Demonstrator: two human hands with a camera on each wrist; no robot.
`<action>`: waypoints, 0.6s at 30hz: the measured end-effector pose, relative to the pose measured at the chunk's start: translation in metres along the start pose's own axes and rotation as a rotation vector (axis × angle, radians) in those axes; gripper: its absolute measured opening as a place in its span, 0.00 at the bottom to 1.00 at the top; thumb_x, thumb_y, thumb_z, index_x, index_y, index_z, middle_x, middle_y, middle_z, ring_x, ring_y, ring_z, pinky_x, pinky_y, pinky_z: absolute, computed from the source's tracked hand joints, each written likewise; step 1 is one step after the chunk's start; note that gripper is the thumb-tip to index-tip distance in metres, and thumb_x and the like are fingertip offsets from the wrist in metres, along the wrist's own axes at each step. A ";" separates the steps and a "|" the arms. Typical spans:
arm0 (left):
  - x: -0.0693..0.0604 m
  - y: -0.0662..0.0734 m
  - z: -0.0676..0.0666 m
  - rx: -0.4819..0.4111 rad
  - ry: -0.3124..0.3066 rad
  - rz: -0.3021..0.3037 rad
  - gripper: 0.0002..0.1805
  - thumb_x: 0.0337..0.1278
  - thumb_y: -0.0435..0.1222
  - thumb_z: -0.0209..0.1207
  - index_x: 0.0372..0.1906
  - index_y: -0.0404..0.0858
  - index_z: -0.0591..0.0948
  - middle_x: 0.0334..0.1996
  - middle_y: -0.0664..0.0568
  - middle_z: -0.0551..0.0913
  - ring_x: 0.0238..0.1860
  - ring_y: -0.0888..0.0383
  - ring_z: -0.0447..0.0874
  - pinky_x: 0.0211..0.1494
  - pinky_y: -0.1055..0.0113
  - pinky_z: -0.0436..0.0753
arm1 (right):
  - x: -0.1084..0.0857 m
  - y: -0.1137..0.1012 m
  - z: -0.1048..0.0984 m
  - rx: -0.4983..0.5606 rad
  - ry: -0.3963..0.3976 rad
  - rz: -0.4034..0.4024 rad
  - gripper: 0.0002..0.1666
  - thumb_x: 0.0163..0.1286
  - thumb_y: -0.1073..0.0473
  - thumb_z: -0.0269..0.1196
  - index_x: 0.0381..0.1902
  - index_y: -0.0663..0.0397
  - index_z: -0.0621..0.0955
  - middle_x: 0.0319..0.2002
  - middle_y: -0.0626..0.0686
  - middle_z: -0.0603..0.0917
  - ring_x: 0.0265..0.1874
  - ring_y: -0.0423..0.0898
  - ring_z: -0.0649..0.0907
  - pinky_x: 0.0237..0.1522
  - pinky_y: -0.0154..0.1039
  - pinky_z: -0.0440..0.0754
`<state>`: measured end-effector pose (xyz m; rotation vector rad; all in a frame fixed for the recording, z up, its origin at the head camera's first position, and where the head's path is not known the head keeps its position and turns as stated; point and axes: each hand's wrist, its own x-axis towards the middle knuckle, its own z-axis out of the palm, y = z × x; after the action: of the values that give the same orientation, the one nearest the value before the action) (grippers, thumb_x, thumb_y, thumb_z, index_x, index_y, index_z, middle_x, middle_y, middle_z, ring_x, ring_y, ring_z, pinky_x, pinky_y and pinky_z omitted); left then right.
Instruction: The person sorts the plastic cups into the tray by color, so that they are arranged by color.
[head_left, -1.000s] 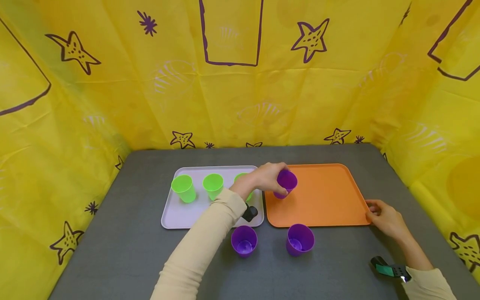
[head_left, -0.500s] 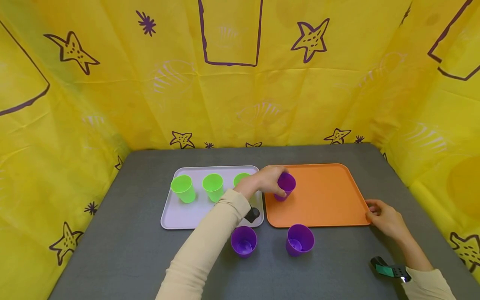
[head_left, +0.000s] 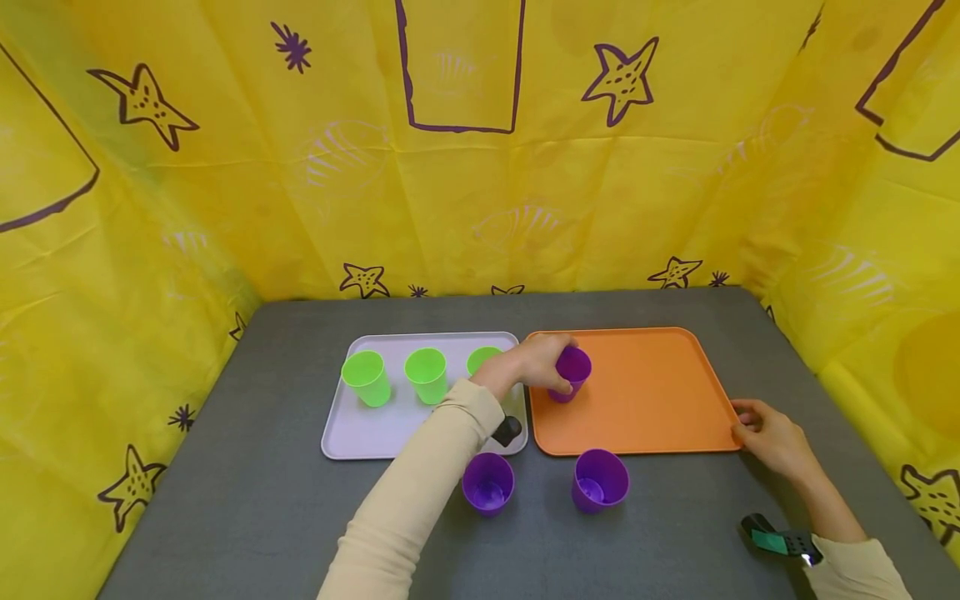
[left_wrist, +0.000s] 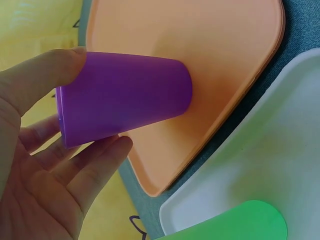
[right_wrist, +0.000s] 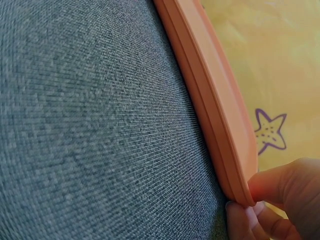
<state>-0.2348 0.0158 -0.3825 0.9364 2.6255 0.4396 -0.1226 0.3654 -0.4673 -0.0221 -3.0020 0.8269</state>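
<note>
My left hand (head_left: pixel 538 360) holds a purple cup (head_left: pixel 574 372) between thumb and fingers near its rim. In the left wrist view that cup (left_wrist: pixel 127 97) is upright at the left end of the orange tray (head_left: pixel 645 400), its base at or just over the surface. My right hand (head_left: pixel 776 440) pinches the orange tray's near right corner, thumb above and fingers below in the right wrist view. Two more purple cups stand on the table in front of the trays, one (head_left: pixel 488 485) to the left and one (head_left: pixel 600 482) to the right.
Left of the orange tray lies a pale lilac tray (head_left: pixel 360 437) with three green cups: a left one (head_left: pixel 367 379), a middle one (head_left: pixel 427 377) and a right one (head_left: pixel 486 357) partly behind my left arm. Yellow patterned cloth (head_left: pixel 480 208) walls in the grey table (head_left: pixel 247 500).
My left hand has moved the purple cup slightly down and left over the orange tray, then stayed nearly still. My right hand has not moved from the tray's corner.
</note>
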 end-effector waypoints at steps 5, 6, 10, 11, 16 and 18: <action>0.000 0.000 0.000 0.002 -0.001 -0.002 0.40 0.44 0.44 0.66 0.65 0.39 0.65 0.56 0.52 0.75 0.56 0.56 0.71 0.58 0.71 0.70 | 0.000 0.000 0.000 -0.004 0.002 -0.002 0.22 0.60 0.61 0.58 0.50 0.69 0.74 0.33 0.59 0.80 0.30 0.50 0.79 0.25 0.32 0.73; 0.000 0.000 -0.001 -0.004 0.000 -0.001 0.40 0.44 0.44 0.66 0.65 0.39 0.65 0.57 0.51 0.75 0.57 0.56 0.71 0.59 0.71 0.70 | 0.000 0.000 0.000 -0.004 0.002 -0.002 0.22 0.60 0.61 0.58 0.50 0.69 0.74 0.33 0.59 0.80 0.30 0.50 0.79 0.25 0.32 0.73; -0.002 0.000 -0.003 -0.043 -0.005 -0.008 0.42 0.45 0.43 0.66 0.67 0.39 0.61 0.61 0.49 0.70 0.60 0.54 0.68 0.61 0.68 0.70 | 0.000 0.001 0.001 -0.002 0.002 -0.003 0.22 0.60 0.61 0.58 0.50 0.69 0.73 0.33 0.59 0.80 0.30 0.49 0.79 0.25 0.31 0.73; -0.002 0.000 -0.004 -0.050 -0.005 -0.009 0.43 0.46 0.43 0.66 0.68 0.39 0.61 0.62 0.49 0.70 0.61 0.54 0.68 0.62 0.67 0.70 | 0.000 0.001 0.002 -0.002 0.002 -0.003 0.22 0.60 0.61 0.58 0.50 0.69 0.74 0.33 0.59 0.80 0.30 0.48 0.79 0.25 0.31 0.73; -0.008 -0.001 -0.012 -0.055 0.012 0.002 0.42 0.47 0.43 0.65 0.68 0.40 0.60 0.63 0.50 0.68 0.64 0.53 0.64 0.65 0.61 0.67 | 0.000 0.002 0.002 -0.001 0.005 -0.003 0.22 0.60 0.61 0.58 0.50 0.69 0.74 0.33 0.58 0.80 0.29 0.44 0.78 0.25 0.30 0.73; -0.011 -0.001 -0.016 -0.048 0.026 0.017 0.42 0.47 0.43 0.65 0.68 0.41 0.60 0.63 0.51 0.68 0.65 0.54 0.63 0.66 0.61 0.65 | 0.000 0.002 0.002 0.002 0.004 -0.002 0.22 0.60 0.61 0.58 0.50 0.69 0.74 0.33 0.58 0.80 0.29 0.44 0.78 0.25 0.30 0.73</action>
<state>-0.2335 0.0052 -0.3662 0.9452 2.6194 0.5200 -0.1227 0.3664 -0.4703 -0.0206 -2.9968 0.8281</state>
